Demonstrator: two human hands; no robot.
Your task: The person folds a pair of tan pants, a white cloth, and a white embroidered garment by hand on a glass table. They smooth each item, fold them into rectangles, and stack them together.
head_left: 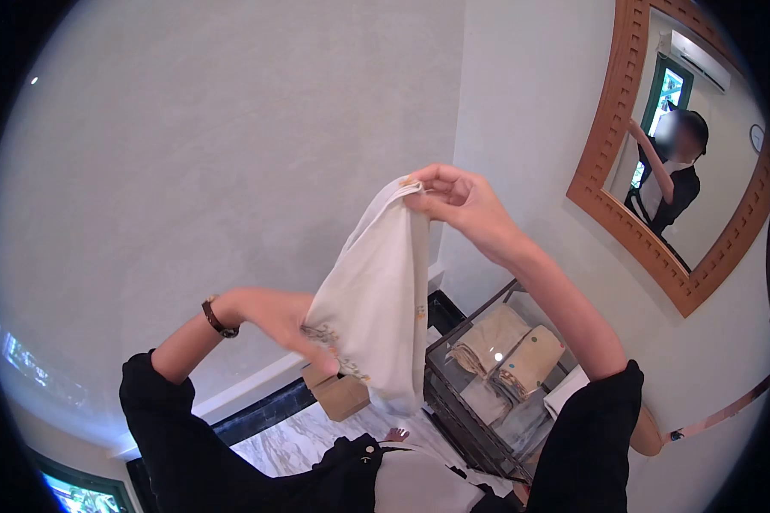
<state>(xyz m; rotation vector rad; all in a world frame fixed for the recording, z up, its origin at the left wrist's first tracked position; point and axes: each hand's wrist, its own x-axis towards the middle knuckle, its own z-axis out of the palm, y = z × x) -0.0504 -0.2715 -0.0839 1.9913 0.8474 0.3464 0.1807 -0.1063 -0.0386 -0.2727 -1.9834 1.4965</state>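
Note:
A cream-white cloth [372, 299] with small embroidered flowers hangs in folds in front of me. My right hand [466, 205] is raised and pinches its gathered top corner between thumb and fingers. Lower down, my left hand [287, 321], with a dark band on the wrist, grips the cloth's left edge near a flowered patch. That hand's thumb shows, slightly blurred, while its fingers are partly hidden by the fabric.
A dark-framed rack [462, 402] on the right holds several folded cloths [522, 350]. A brown cardboard box [340, 395] sits low behind the cloth, near the marble floor [295, 440]. A wood-framed mirror [603, 167] hangs on the right wall, reflecting a person.

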